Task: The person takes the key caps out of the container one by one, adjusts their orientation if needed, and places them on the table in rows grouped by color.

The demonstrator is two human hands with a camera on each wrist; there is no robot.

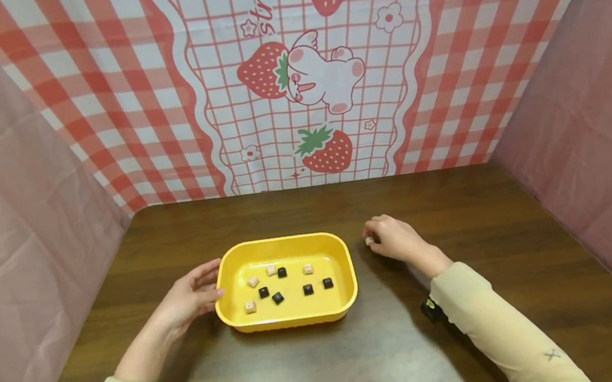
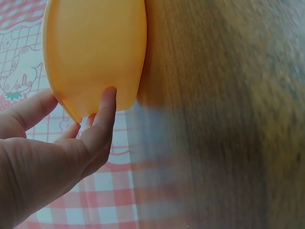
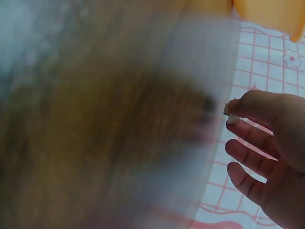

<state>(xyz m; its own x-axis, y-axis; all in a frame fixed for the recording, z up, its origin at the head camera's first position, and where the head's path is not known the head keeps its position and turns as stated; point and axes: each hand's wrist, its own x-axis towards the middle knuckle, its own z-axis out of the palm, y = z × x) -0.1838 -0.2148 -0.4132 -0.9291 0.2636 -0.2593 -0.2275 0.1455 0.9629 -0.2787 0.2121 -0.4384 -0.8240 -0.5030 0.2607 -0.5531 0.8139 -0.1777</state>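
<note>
1. The person's right hand [image 1: 396, 238] pinches a small pale cube [image 1: 369, 241] between thumb and forefinger tip, low over the wooden table [image 1: 515, 236], to the right of the yellow tray [image 1: 342, 256] and apart from it.
2. The left hand [image 1: 190, 295] rests against the tray's left end with fingers nearly straight; the fingertips touch the outer wall and rim, and nothing is gripped.
3. The head view alone shows inside the tray: 4 pale cubes and 5 black cubes [image 1: 278, 297] lie scattered on its floor, most of them apart.
4. The left wrist view shows the tray's smooth outer side [image 2: 95, 47] with a fingertip [image 2: 108, 95] pressed on it, which the head view only hints at.
5. The right wrist view shows the pale cube [image 3: 232, 110] at the thumb tip, the other fingers [image 3: 248, 150] loosely spread below it; the table is a blur here, and a corner of the tray shows at the top edge.
6. Cream sleeves [image 1: 503, 326] cover both forearms, and a dark wrist device [image 1: 430, 309] sits under the right one.
7. Behind the table hangs a red-and-white checked cloth [image 1: 293, 79] printed with strawberries and a cartoon rabbit; pink cloth walls [image 1: 590, 95] close in both sides.
</note>
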